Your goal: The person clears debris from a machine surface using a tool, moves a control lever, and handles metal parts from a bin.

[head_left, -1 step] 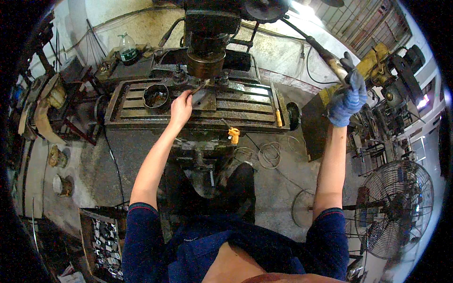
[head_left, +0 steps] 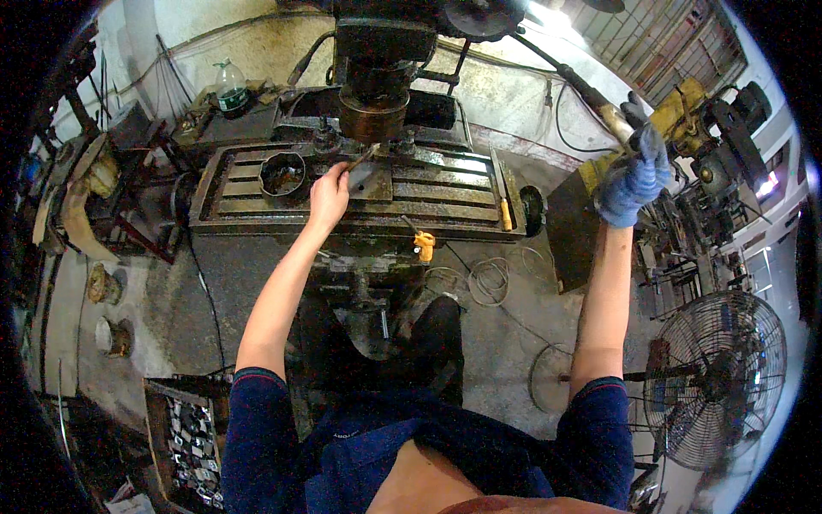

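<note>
Where a dark upright machine [head_left: 385, 38] fills the far part of our view, we find its long slotted table [head_left: 445, 182] lying crosswise before us. A caged fan [head_left: 715, 381] stands to our right, well apart from the table's front right corner. The machine's spindle head [head_left: 373, 111] hangs over the middle of the table, toward the back edge. A long lever [head_left: 612, 122] slopes down beyond the table's right edge; our right hand [head_left: 632, 184], in a blue glove with dark fingers, is wrapped round its end. Our left hand [head_left: 328, 197], bare, pinches a thin tool [head_left: 364, 158] above the table, just left of its middle. In the table's left half we log a round tin [head_left: 301, 182] with dark contents. A yellow gun-shaped tool [head_left: 424, 246] shows at the front edge, right of the middle. A yellow-handled tool [head_left: 506, 214] lies by the front right corner. The thin tool points from our left fingertips toward the spindle head's underside; we cannot tell whether its tip touches anything.
</note>
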Tool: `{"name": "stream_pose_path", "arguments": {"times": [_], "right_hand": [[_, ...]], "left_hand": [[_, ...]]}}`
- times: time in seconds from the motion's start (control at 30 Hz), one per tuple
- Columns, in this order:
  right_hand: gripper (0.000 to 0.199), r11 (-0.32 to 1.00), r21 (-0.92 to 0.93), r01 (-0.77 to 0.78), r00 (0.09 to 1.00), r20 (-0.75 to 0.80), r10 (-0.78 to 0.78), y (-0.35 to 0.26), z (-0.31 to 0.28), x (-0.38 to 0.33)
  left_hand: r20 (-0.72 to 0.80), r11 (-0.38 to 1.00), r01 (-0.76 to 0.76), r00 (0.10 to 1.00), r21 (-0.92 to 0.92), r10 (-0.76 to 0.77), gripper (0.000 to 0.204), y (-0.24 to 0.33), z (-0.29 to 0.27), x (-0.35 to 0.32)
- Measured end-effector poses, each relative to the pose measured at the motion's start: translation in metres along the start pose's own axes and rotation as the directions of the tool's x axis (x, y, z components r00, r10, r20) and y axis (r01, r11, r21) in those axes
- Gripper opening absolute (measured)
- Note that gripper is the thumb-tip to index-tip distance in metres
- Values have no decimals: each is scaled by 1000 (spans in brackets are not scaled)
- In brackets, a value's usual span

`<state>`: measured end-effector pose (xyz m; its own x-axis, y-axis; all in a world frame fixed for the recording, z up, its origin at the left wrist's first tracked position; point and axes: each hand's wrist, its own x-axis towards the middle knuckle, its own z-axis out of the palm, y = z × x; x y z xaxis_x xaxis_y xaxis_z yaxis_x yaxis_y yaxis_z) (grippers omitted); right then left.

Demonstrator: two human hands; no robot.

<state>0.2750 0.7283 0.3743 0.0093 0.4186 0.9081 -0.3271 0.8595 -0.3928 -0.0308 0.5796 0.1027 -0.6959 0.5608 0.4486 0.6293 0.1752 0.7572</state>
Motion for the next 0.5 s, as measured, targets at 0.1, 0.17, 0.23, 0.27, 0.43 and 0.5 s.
{"name": "stream_pose_path", "arguments": {"times": [0.1, 0.17, 0.23, 0.27, 0.43, 0.5], "right_hand": [[25, 999, -34, 28, 999, 24, -27, 11, -12, 19], [28, 964, -219, 153, 988, 57, -144, 16, -16, 39], [33, 771, -448, 452, 892, 221, -394, 24, -20, 64], [28, 634, -467, 616, 786, 311, -535, 14, -15, 76], [39, 406, -613, 678, 729, 489, -479, 1, -17, 116], [37, 403, -570, 716, 692, 507, -514, -7, -18, 115]], "left_hand": [[-7, 1000, -9, 1000, 22, 9, 24, 0, 4, 3], [-19, 998, -2, 1000, 56, 3, 23, -2, 6, 5], [-54, 996, 4, 999, 93, 1, 23, -8, 5, 7], [-54, 995, 8, 999, 101, -3, 23, -6, 7, 8], [-76, 994, -37, 996, 103, 45, 22, -8, 0, 6], [-47, 982, -67, 996, 178, 77, 23, -13, -12, 3]]}}
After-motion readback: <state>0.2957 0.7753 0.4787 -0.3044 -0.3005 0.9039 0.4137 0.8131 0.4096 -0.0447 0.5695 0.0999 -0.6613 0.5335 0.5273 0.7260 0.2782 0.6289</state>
